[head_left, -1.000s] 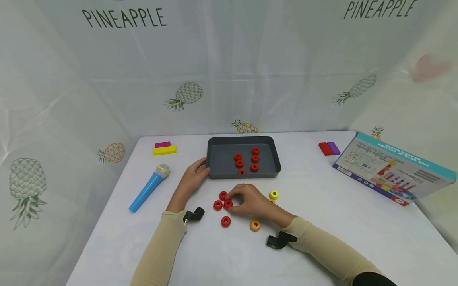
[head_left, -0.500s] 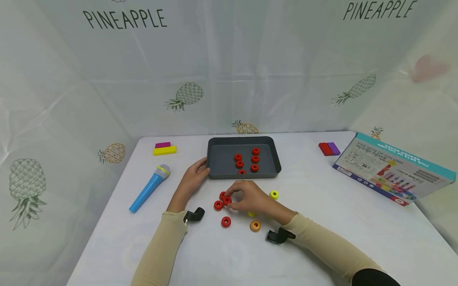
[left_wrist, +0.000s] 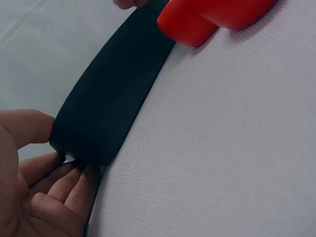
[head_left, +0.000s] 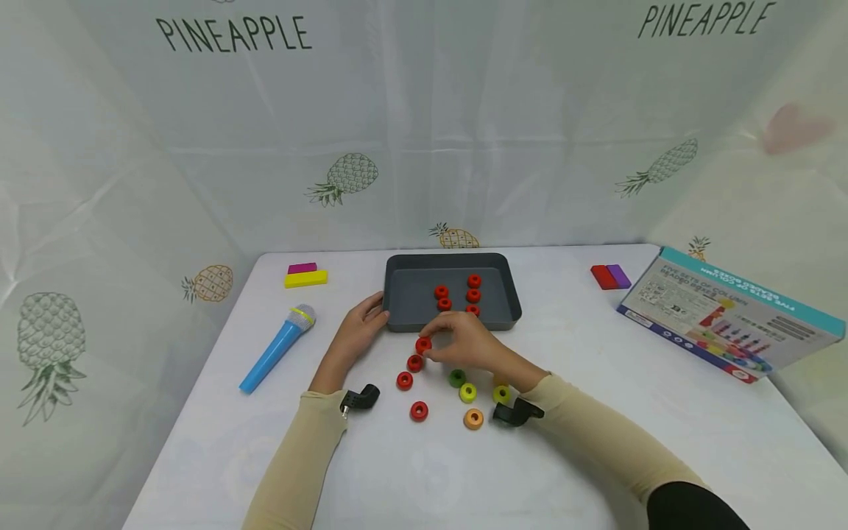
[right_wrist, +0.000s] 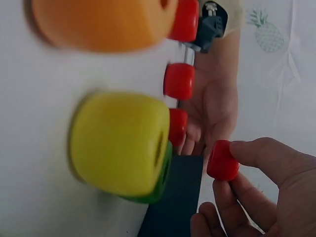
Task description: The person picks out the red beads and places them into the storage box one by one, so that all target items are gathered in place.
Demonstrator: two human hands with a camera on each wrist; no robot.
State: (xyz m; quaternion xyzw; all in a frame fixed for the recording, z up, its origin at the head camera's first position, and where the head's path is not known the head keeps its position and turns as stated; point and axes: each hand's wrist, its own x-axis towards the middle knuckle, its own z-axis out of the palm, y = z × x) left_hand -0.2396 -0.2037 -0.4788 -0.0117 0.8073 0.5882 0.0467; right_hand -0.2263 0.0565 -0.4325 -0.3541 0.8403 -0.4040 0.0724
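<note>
My right hand (head_left: pixel 457 344) pinches a red ring (head_left: pixel 423 344) (right_wrist: pixel 222 160) just above the table, close in front of the dark grey tray (head_left: pixel 397 291). My left hand (head_left: pixel 361 324) (left_wrist: pixel 34 182) holds the tray's front left corner (left_wrist: pixel 94 143). Several red rings (head_left: pixel 457 294) lie in the tray. More red rings (head_left: pixel 405 380) sit loose on the table beside the held one, with a green ring (head_left: pixel 456 378), yellow rings (head_left: pixel 467 392) and an orange ring (head_left: pixel 473 418) near my right wrist.
A blue toy microphone (head_left: pixel 274 348) lies at the left. Yellow and pink blocks (head_left: pixel 305 274) sit at the back left, red and purple blocks (head_left: pixel 609 276) at the back right. A printed box (head_left: pixel 729 313) rests near the right edge.
My right hand lifted a red ring from the loose group and moved it toward the tray. Green and yellow rings that it hid now show. The left hand stayed put.
</note>
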